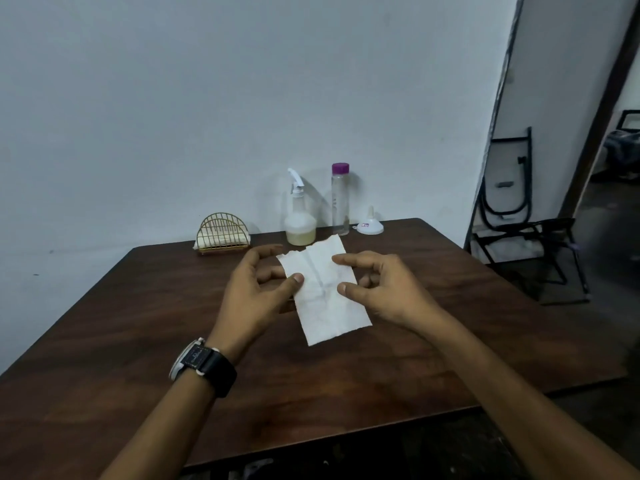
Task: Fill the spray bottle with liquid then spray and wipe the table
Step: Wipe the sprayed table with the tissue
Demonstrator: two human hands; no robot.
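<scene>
A tissue (325,292) is pinched by left hand (254,289) and right hand (386,289) grips above the dark worktop (138,341) set against a pale wall (173,98).

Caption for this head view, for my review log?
Over the wooden table, the left hand and right hand hold a white tissue; spray bottle, clear bottle and funnel stand behind.
</scene>
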